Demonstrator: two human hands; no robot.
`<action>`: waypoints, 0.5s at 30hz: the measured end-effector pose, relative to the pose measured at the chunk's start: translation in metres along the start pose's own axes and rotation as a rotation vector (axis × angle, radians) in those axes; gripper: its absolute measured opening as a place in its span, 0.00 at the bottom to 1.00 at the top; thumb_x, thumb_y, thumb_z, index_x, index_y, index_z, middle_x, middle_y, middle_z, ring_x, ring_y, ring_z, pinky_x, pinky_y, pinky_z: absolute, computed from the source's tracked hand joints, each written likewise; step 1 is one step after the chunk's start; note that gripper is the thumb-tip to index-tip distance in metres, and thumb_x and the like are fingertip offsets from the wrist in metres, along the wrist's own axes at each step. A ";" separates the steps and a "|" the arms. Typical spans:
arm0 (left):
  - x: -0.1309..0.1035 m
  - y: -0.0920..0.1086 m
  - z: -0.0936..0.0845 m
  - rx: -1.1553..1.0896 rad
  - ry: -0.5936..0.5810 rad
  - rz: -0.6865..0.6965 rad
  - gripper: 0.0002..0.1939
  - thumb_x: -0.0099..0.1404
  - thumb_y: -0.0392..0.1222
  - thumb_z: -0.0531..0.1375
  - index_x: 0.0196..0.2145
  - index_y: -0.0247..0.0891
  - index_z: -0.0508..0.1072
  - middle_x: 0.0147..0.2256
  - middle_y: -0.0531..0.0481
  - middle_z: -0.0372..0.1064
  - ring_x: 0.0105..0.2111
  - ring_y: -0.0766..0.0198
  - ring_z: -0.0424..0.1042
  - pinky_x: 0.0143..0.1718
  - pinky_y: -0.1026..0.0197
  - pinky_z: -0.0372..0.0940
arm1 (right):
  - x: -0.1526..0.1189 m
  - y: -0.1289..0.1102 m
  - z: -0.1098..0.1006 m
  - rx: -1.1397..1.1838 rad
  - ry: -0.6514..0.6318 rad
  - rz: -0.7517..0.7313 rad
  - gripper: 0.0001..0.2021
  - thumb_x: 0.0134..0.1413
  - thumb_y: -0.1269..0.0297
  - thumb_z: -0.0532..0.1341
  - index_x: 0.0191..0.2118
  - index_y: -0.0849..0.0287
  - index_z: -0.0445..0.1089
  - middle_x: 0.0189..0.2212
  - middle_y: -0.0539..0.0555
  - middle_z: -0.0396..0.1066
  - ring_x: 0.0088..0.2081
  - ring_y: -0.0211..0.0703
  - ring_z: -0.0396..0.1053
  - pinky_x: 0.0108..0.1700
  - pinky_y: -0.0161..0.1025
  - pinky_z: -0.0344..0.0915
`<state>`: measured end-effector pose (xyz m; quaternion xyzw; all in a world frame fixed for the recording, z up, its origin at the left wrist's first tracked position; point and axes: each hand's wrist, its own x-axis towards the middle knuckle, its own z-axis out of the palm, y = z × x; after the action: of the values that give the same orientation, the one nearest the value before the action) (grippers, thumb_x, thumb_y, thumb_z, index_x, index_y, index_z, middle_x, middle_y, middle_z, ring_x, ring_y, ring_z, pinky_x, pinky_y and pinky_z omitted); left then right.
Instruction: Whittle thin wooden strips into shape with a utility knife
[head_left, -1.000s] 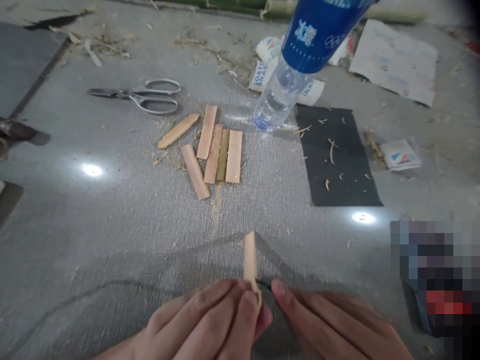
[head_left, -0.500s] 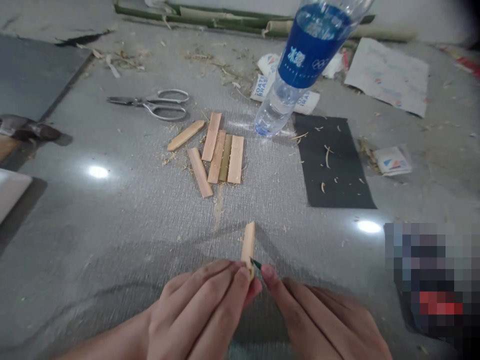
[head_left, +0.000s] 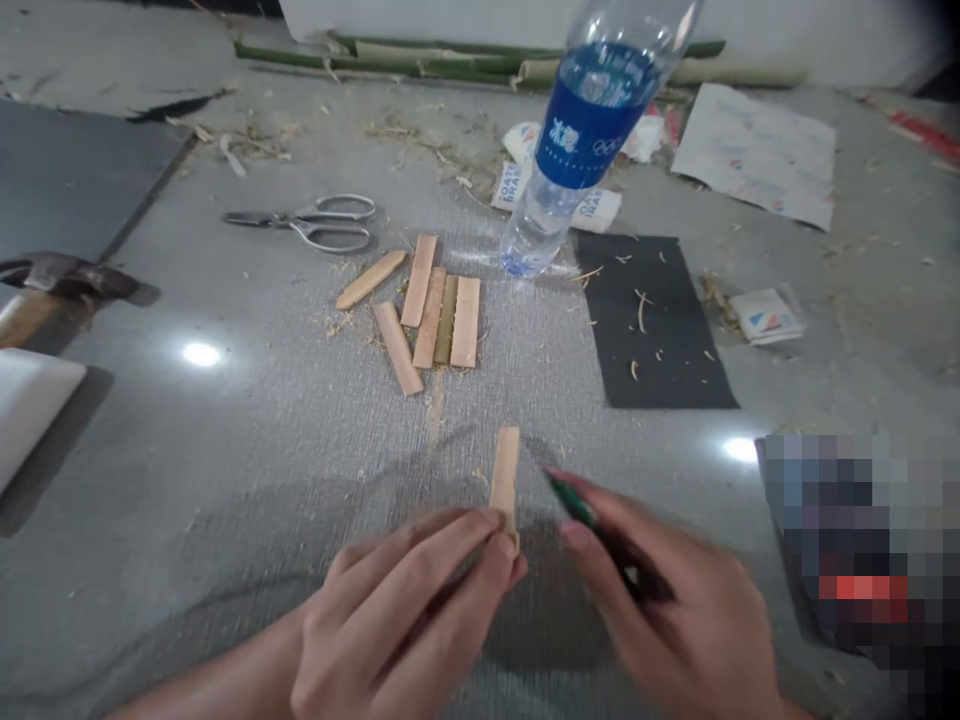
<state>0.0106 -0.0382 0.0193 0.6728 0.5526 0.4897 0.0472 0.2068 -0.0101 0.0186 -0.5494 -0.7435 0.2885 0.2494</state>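
Note:
Pinched between the fingers of my left hand (head_left: 420, 600) is a short, pale bamboo strip (head_left: 505, 470); its upper end sticks up past the fingertips and its lower end is covered by them. My right hand (head_left: 667, 590), a little to the right, grips a slim dark-green pointed tool (head_left: 571, 497). The tool's tip points up and left, apart from the strip. Motion blur hides whether it is a pencil or a knife. Beyond my hands lie several cut bamboo strips (head_left: 466, 322), and one separate strip (head_left: 371, 280) has pointed ends.
Scissors (head_left: 330, 222) lie behind the strips. A water bottle (head_left: 592, 120) stands near a dark sheet (head_left: 660, 325) scattered with shavings. At the left are a hammer (head_left: 67, 280) and a white object's corner (head_left: 34, 410). Bamboo poles (head_left: 450, 65) line the back; a pixelated patch covers the lower right.
My right hand has drawn the green tool away from the bamboo strip, rightward and up, and turned so more of the tool shows. My left hand still holds the strip.

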 end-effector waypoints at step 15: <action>0.001 -0.037 -0.016 -0.232 -0.634 0.289 0.16 0.69 0.30 0.55 0.53 0.32 0.74 0.50 0.46 0.76 0.49 0.60 0.77 0.47 0.65 0.76 | 0.020 0.010 0.005 0.895 -0.007 0.586 0.08 0.61 0.57 0.63 0.37 0.55 0.70 0.12 0.38 0.53 0.11 0.28 0.43 0.12 0.29 0.42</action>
<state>-0.0267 -0.0306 0.0059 0.8524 0.3507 0.3176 0.2226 0.2046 0.0104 0.0090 -0.5730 -0.3640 0.6367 0.3656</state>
